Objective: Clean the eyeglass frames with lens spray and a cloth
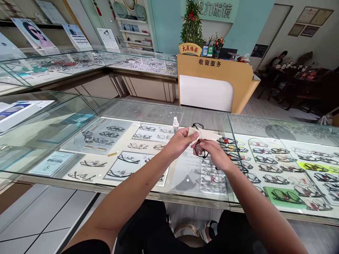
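Observation:
Above the glass counter, both hands meet around a dark-framed pair of eyeglasses (201, 152) turned on end. My left hand (181, 140) is closed, its thumb pressing a cream cleaning cloth (210, 135) over the upper part of the glasses. One rim shows past the cloth at the top, and the other lens hangs below the fingers. My right hand (213, 152) is closed on the frame near that lower lens; part of its grip is hidden by the cloth. Just beyond my left hand stands a small white spray bottle (176, 125).
The glass display counter (182, 195) holds rows of eyeglasses on trays. Dark frames (231, 148) lie close right of my right hand. A white box (19, 113) rests at the left. Across the aisle is a wooden cashier desk (243, 79); a person (279, 59) sits far right.

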`<move>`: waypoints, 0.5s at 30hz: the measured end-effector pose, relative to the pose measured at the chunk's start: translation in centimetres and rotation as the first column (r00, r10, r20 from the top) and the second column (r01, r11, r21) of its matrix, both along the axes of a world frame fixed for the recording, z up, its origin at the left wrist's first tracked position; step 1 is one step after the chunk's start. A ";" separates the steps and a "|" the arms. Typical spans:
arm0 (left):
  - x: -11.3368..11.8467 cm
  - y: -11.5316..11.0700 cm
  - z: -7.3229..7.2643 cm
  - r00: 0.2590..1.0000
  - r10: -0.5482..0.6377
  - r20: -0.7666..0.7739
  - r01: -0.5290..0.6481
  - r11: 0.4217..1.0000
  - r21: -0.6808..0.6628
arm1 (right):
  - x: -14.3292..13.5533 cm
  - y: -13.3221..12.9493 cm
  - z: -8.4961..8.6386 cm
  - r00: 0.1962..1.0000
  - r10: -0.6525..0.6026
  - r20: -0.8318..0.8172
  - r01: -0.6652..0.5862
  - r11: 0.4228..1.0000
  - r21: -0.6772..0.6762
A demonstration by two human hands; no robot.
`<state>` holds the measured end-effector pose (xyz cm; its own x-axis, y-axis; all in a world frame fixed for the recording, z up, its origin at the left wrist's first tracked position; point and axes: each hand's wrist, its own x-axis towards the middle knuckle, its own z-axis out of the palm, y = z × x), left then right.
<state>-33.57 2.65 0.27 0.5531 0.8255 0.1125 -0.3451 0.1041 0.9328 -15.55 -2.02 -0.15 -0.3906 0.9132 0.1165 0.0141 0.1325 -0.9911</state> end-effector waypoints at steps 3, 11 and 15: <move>0.2 0.1 -0.2 0.998 0.062 -0.014 -0.062 0.998 -0.018 | -0.3 -0.1 0.5 1.000 -0.005 0.015 0.005 1.000 0.004; -1.3 1.1 0.9 0.986 -0.165 -0.003 0.165 0.986 0.009 | 0.4 0.6 -0.3 0.996 -0.077 -0.052 0.076 0.997 -0.018; -0.9 0.8 0.4 0.997 -0.074 -0.019 0.075 0.996 0.058 | 0.4 0.8 -0.7 0.992 -0.108 -0.062 0.104 0.993 -0.060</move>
<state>-34.44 3.44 0.69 0.6148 0.7743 0.1497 -0.3224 0.0736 0.9437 -15.12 -1.19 -0.90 -0.2846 0.9548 0.0855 -0.0393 0.0774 -0.9962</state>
